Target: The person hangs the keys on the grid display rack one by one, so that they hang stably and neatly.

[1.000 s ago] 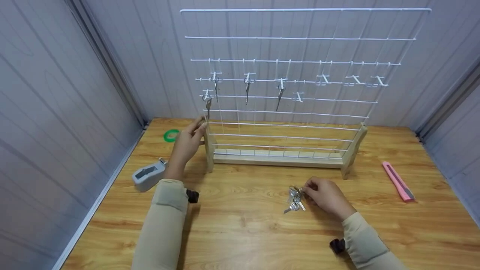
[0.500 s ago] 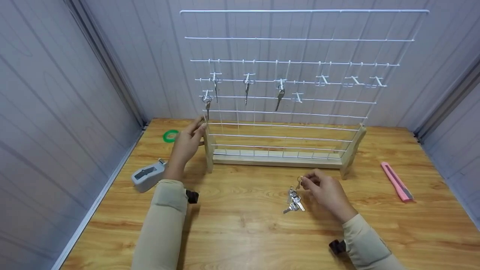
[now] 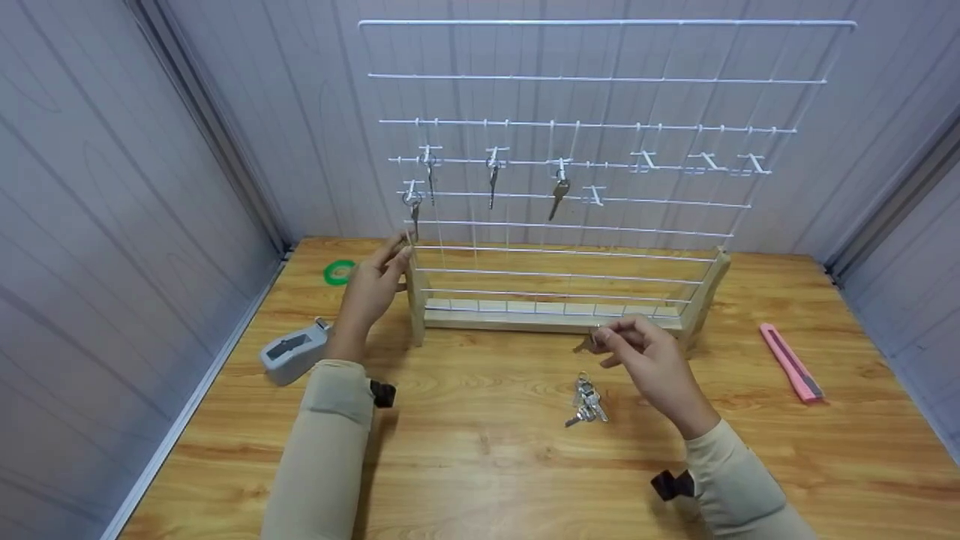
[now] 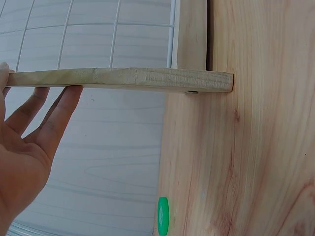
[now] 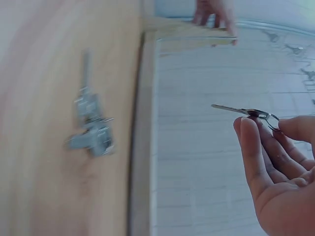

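Observation:
In the head view, my right hand (image 3: 649,364) pinches a small ring with a key (image 3: 584,345) on it, raised above the table in front of the rack. The right wrist view shows the key's blade (image 5: 226,107) pointing away from the fingertips. Below lies a small pile of keys (image 3: 588,403) with rings. My left hand (image 3: 371,289) grips the wooden left upright (image 4: 118,78) of a white wire grid rack (image 3: 570,223), thumb on one side and fingers against the other. Several keys hang from hooks at the rack's left and middle, one of them a dark key (image 3: 559,199).
Bare white hooks (image 3: 706,160) project from the grid on the right. A grey tape dispenser (image 3: 294,352) and a green tape roll (image 3: 339,272) lie to the left. On the right is a pink utility knife (image 3: 791,364). Panelled walls enclose the table at the back and sides.
My right hand has lifted one key by its ring off the pile and moved it up and forward toward the rack. The left hand stays on the upright.

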### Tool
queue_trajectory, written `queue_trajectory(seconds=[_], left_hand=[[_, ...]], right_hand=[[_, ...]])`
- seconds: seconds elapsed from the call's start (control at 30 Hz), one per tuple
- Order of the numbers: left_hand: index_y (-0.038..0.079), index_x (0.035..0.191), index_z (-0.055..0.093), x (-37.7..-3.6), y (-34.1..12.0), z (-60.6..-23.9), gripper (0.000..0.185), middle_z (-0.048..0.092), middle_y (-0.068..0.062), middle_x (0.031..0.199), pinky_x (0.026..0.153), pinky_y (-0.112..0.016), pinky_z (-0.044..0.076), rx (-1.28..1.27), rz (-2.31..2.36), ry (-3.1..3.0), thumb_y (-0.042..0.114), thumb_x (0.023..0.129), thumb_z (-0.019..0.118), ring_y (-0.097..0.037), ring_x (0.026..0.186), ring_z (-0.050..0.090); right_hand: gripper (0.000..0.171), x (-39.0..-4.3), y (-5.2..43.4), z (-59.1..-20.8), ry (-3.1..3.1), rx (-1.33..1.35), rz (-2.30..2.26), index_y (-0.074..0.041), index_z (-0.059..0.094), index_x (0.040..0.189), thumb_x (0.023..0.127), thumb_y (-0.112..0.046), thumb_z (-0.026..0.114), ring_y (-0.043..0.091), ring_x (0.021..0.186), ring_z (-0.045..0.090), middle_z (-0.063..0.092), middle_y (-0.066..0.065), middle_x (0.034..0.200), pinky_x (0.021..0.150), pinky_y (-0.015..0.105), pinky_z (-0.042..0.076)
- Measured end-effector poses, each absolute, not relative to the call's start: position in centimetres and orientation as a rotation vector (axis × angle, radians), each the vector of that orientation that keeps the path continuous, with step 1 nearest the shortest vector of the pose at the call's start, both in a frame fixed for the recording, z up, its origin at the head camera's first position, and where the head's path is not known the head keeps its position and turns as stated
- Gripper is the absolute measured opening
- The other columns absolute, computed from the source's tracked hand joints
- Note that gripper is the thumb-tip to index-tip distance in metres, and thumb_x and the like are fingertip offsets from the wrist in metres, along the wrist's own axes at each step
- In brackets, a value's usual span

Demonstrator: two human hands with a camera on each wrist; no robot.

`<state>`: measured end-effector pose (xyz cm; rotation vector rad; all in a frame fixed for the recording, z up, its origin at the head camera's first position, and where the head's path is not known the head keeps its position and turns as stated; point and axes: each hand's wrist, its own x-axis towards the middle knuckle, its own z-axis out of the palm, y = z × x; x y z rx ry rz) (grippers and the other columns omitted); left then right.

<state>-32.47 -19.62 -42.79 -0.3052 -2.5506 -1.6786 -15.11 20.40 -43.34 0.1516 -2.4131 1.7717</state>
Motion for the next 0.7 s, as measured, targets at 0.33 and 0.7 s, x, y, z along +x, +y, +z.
queue_trajectory(seconds=[0.33,0.7], left_hand=[[0.028,0.163,0.047,-32.4,-19.6,-42.6,0.061,0.056,-0.017,0.16,0.1,-0.047,0.067,-0.317,-1.688,-2.541,0.055,0.109,0.055,-0.038,0.14,0.063],[0.027,0.163,0.047,-32.2,-19.6,-42.6,0.059,0.062,-0.014,0.154,0.099,-0.049,0.068,-0.334,-1.655,-2.544,0.053,0.11,0.054,-0.035,0.133,0.067]], right_hand=[[0.021,-16.0,19.5,-38.1,-2.314,0.139,1.767,0.003,0.066,0.122,0.108,-0.013,0.065,0.014,0.085,0.077,0.079,0.02,0.113,0.073,0.033,0.071],[0.026,-17.5,18.6,-33.3,-2.214,0.236,1.599,0.0,0.066,0.123,0.11,-0.022,0.063,0.013,0.08,0.081,0.081,0.022,0.11,0.064,0.031,0.069]])
